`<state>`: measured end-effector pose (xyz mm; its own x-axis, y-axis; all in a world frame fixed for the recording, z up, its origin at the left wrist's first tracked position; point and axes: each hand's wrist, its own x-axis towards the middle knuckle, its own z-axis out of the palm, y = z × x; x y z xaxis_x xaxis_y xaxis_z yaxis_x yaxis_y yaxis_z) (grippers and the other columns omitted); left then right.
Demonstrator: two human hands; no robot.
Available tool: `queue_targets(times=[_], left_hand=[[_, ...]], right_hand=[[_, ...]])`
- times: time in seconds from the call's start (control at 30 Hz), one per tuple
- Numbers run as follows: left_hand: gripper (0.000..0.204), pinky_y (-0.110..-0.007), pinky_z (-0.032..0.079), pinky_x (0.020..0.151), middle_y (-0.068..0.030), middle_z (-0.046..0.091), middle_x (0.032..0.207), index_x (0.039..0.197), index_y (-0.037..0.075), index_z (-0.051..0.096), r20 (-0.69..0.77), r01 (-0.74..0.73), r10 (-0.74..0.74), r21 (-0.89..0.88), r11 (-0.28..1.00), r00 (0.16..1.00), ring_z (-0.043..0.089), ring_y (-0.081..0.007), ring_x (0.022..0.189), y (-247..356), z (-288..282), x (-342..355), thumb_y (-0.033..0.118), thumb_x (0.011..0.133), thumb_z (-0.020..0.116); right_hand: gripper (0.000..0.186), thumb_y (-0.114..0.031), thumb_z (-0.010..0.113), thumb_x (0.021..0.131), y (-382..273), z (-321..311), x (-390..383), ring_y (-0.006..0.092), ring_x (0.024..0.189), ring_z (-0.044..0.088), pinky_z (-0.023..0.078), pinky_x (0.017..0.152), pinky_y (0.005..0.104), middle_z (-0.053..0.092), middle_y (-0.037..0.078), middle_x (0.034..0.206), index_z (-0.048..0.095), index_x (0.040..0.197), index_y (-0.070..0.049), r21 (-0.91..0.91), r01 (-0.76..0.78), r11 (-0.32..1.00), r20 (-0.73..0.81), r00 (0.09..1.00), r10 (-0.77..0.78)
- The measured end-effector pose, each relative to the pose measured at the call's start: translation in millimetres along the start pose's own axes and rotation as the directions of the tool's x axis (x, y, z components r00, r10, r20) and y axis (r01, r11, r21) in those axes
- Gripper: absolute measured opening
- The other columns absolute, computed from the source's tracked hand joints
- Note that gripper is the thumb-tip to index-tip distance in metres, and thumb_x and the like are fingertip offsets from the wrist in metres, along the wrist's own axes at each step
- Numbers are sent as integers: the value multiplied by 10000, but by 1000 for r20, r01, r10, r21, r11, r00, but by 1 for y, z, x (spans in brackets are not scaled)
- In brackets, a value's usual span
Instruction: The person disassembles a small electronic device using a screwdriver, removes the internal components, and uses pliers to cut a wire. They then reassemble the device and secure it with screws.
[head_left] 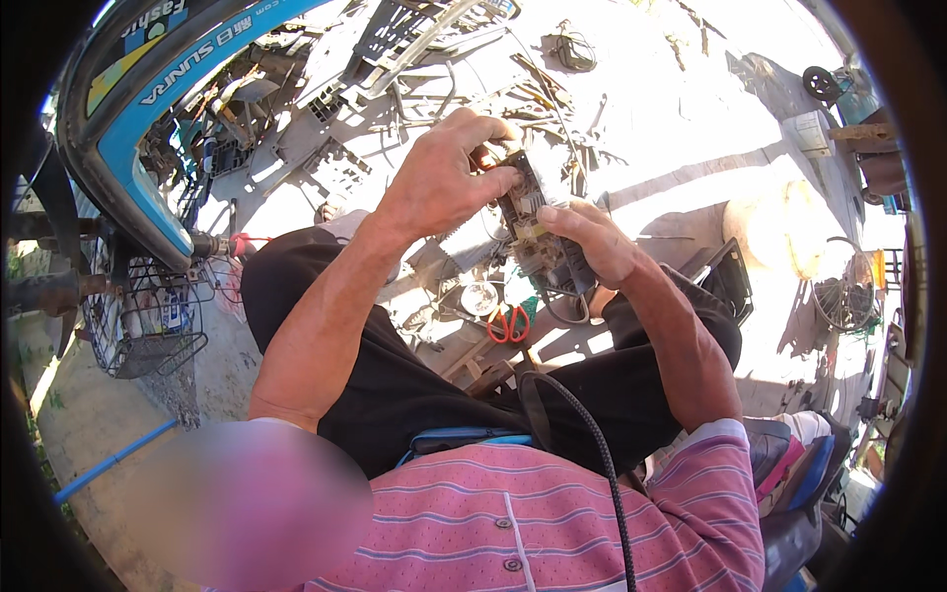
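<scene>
A dark rectangular unit, its inner workings bared, is held at about 1 o'clock from the centre of the view, above the lap of a seated worker in black trousers and a pink striped shirt. The long, narrow unit lies aslant, one end toward 11 o'clock and the other toward 5, its open face crowded with small grey and brownish parts inside a blackish frame; finer detail is too small to read.

The worker's left hand, coming in from 7 o'clock, is partly closed on the unit's far end, fingers curled and thumb against the edge; the fingertips are partly hidden. The right hand, from 4 o'clock, grips the opposite long side, thumb laid over the open face, its other fingertips out of sight.

Red-handled scissors lie near 6 o'clock from the unit, beside a small round metallic piece at 7 o'clock. A black wire basket stands well apart at 9 o'clock.
</scene>
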<state>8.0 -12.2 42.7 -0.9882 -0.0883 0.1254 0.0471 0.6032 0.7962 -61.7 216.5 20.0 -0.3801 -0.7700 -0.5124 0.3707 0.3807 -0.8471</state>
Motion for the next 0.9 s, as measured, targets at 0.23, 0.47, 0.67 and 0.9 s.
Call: queue_targets(times=[0.23,0.47,0.67,0.9], left_hand=[[350,-321,529,765,-81,651,945,1005,19,693,-105,78,-78,-9,997,991,664,-177,857,4,2,0,202,750,848],[308,-306,529,727,-75,667,897,943,20,691,-178,107,-76,169,980,981,652,-161,785,2,4,-5,195,747,851],[287,-262,500,690,-48,672,861,955,19,672,-176,142,-147,-43,989,973,600,-96,757,12,-8,-8,228,828,822],[361,-257,504,703,-53,680,907,1101,12,642,-140,257,-305,-286,923,942,609,-102,795,-11,-14,-13,287,900,759]], right_hand=[[608,-445,509,993,10,2,8,235,952,691,565,849,365,679,170,1152,533,1359,40,283,-72,957,86,995,49],[451,-411,545,1014,8,12,15,152,724,667,558,680,305,702,78,961,641,1186,-6,432,-38,901,-179,976,127],[479,-428,489,1038,12,-8,12,183,882,700,585,779,350,699,109,1065,610,1246,-14,510,38,859,-85,996,6],[634,-495,465,1004,14,-10,13,265,1023,690,558,911,408,671,180,1197,536,1342,37,468,86,879,-56,996,-68]])
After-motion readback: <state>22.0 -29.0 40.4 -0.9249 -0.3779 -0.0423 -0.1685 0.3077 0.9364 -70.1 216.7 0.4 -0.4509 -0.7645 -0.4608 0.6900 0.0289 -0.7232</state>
